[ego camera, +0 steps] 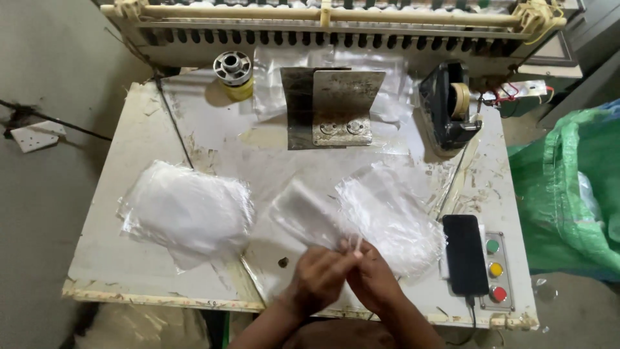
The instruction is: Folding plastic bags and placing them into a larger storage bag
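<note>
Clear plastic bag [303, 216] lies flat on the worktop [116, 252] near its front edge, between two piles of similar bags, with its near end drawn up into both hands. The left hand [318, 274] and right hand [373, 279] meet just in front of the person, fingers [354, 249] pinched together on the bag's near edge; a small pale strip stands up between the fingertips, though what it is cannot be told. Both hands look closed on the film, with no gap showing.

The bag looks very light, thin and limp, and probably slippery, so it would slide and cling rather than hold a shape. It would likely handle best when taken at an edge or corner with fingertips, since a flat press would only smear it about.

To the left sits a heap of clear bags [187, 210]; to the right a second heap [391, 216], touching the one in hand. Beyond stand a bent metal plate [336, 106], a tape dispenser [449, 106] and a metal spool [233, 68]. A black phone [465, 255] lies beside three coloured buttons [495, 269], and a green sack [568, 194] stands off the right side.
</note>
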